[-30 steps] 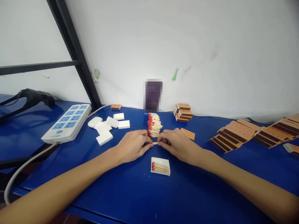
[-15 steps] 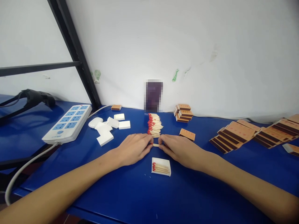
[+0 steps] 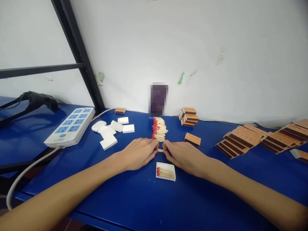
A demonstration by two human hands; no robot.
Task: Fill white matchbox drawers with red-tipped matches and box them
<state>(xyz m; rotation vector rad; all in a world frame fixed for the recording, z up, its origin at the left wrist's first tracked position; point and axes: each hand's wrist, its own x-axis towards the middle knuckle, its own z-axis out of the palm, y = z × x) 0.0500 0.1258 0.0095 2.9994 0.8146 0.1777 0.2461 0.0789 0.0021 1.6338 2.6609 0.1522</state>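
Note:
My left hand (image 3: 141,153) and my right hand (image 3: 184,157) meet near the middle of the blue table, each pinching one end of some matchsticks (image 3: 160,150). How many they hold is hard to make out, and the match heads are hidden by my left fingers. Just beyond my fingertips lies a long pile of red-headed matches (image 3: 159,129), heads to the left. Nearer to me sits a white matchbox tray (image 3: 172,167) with several matches lying in it, heads also to the left. An orange matchbox (image 3: 192,139) rests past my right hand.
White tray pieces (image 3: 108,141) and a white mouse (image 3: 98,125) lie at the left, beside a power strip (image 3: 69,126). Matchboxes are stacked (image 3: 189,116) by the wall, and matchbox sleeves (image 3: 240,139) fan out at the right. A black frame post (image 3: 81,57) rises at the left.
My right fingers have shifted slightly left along the matchsticks, narrowing the gap between my hands. The left fingers now cover the match heads. The tray and piles stay put.

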